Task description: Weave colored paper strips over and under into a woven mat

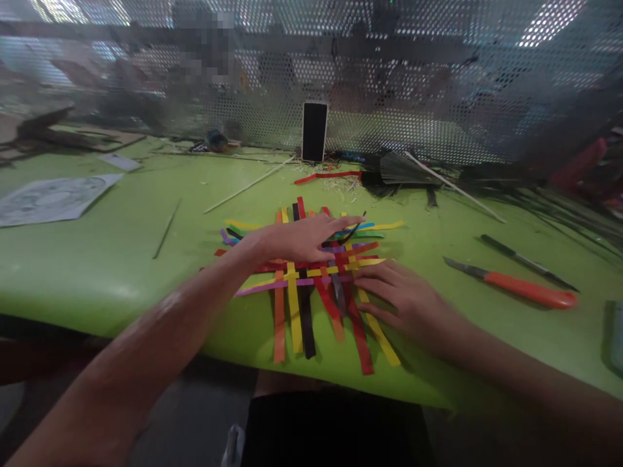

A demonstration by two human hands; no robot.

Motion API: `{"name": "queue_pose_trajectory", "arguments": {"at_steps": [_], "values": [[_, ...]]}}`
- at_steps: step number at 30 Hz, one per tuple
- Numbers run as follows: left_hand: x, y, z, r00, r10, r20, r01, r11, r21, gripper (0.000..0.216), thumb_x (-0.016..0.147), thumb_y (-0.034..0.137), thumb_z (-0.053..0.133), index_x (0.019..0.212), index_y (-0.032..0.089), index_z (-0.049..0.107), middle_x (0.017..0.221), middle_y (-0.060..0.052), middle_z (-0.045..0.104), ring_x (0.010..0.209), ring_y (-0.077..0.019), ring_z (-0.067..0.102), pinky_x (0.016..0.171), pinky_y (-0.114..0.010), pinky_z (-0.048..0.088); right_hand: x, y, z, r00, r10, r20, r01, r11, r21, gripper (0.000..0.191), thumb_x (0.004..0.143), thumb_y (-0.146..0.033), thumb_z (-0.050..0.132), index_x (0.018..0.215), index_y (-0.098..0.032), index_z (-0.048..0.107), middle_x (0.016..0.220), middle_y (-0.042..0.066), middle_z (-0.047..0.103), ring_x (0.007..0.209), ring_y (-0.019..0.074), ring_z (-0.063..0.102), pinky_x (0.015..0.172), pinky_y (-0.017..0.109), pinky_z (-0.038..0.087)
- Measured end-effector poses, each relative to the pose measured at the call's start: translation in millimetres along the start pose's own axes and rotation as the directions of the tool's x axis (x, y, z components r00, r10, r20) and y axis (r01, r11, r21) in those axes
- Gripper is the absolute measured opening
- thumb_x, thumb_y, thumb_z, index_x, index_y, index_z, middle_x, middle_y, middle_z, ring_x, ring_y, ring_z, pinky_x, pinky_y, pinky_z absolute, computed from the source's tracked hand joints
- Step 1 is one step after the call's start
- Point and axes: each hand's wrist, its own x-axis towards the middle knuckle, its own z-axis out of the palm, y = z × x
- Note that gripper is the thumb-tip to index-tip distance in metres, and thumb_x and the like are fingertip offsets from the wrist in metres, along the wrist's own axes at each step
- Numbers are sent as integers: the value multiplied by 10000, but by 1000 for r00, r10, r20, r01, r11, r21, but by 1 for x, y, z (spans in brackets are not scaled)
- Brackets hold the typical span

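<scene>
A loose weave of coloured strips, in red, yellow, black, orange, purple and other colours, lies flat near the table's front edge. My left hand stretches across its upper middle, palm down with the fingers extended, hiding part of the crossings. Close to its fingertips a dark strip end curls upward. My right hand rests at the weave's right side, fingers spread and tips touching the strips beside a yellow cross strip. Its thumb is hard to make out.
Right of the weave lie an orange-handled knife and a thin dark tool. A phone stands against the perforated metal screen. Dark thin stalks spread along the back right; a printed sheet lies left.
</scene>
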Motion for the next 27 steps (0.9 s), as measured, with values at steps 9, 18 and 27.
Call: {"name": "queue_pose_trajectory", "arguments": {"at_steps": [9,18,27], "values": [[3,-8,4,1000,-13,11,13,999,34,858,976,369,574,1677,293,86,1658,-113,386,1425,-304,457,1176,-414,350,-3,1,4,1000,-1,6,1,998,-60,304,1031,-316,582,1248,-157,724,1218,133,741,1116,304,671,975,524,588],[0,-5,0,999,-44,16,43,998,55,736,992,386,551,1646,240,245,1640,-121,418,1451,-299,432,1195,-406,336,0,-5,7,999,41,3,-41,997,-63,299,1015,-343,623,1245,-196,744,1217,123,756,1070,300,668,931,520,586],[3,-7,3,997,-76,-9,76,996,39,641,979,329,591,1574,192,396,1590,-132,488,1427,-293,473,1177,-379,363,0,-8,2,998,56,3,-56,998,-14,306,1054,-325,547,1256,-190,732,1252,88,758,1092,292,648,943,502,569]]}}
